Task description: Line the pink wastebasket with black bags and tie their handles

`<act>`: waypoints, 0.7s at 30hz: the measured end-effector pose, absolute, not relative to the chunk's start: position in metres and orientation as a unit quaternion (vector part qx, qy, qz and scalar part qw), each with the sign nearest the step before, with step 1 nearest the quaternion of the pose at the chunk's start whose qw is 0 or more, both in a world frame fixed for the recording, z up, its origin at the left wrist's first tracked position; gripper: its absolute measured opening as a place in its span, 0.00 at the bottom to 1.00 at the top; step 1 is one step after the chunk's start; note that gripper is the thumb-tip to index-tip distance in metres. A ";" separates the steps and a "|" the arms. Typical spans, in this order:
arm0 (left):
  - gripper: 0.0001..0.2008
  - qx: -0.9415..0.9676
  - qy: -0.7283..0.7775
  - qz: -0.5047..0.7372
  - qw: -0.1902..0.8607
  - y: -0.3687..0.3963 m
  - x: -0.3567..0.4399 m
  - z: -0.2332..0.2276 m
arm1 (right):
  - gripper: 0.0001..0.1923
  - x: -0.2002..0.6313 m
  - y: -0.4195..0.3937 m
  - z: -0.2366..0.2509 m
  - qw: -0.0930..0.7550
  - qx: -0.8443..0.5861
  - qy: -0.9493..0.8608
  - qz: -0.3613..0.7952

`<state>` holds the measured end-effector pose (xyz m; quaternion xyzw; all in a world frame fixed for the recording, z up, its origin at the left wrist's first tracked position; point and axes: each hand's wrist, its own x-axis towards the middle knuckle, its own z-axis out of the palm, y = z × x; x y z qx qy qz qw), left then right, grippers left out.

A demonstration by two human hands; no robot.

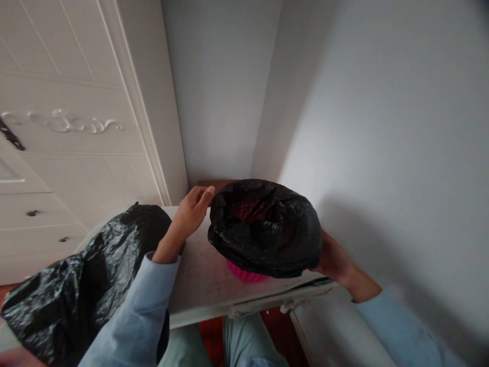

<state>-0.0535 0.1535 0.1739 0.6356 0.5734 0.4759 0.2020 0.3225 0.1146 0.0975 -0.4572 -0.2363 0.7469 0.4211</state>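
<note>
Black plastic covers the mouth of a pink basket standing on a white table near a room's corner, as seen from the head camera. The black liner laps over the rim and down the outside, leaving a low strip of pink visible. The person's 2 hands are apart, 1 on either side of the opening: the left hand has its thumb at the liner's edge, while the right hand rests against the opposite side, an arrangement that appears to steady the basket between them. A 2nd black bag lies crumpled to the left, seemingly set aside to leave working room.

The right fingers are hidden behind the plastic, and the left fingers curl out of sight; how firmly either hand grips cannot be told. A reddish mesh patch shows inside, perhaps through the film. The 2nd bag's contents, if any, are hidden; the sleeves are cut off by the frame.
</note>
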 end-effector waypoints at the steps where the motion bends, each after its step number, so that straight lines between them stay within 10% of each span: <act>1: 0.28 0.651 0.561 0.462 0.218 0.149 -0.051 0.174 | 0.23 0.322 0.105 0.097 0.423 -0.440 -0.218 0.761; 8: 0.29 0.682 0.527 0.429 0.272 0.135 -0.038 0.166 | 0.26 0.299 0.067 0.098 0.485 -0.372 -0.187 0.769; 14: 0.34 0.694 0.532 0.377 0.304 0.131 -0.044 0.167 | 0.08 0.298 0.084 0.067 0.612 -0.349 -0.122 0.699; 21: 0.30 0.733 0.611 0.298 0.019 0.103 -0.058 0.185 | 0.04 0.305 0.112 -0.010 0.559 -0.390 -0.239 0.692</act>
